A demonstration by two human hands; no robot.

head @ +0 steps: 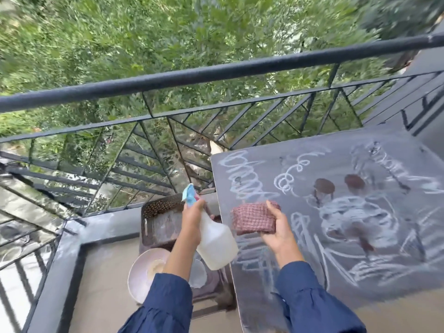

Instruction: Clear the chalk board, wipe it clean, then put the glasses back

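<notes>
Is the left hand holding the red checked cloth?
No: left hand grips a translucent spray bottle; right hand holds the red checked cloth.

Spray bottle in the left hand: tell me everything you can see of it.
The spray bottle has a translucent whitish body, plastic by the look, and a light blue trigger head with a bit of pink. It is held in the air, tilted, head up and away, base towards the person. The left hand grips its neck, just below the head. It hangs beside the left edge of the chalk board. How full it is cannot be told.
</notes>
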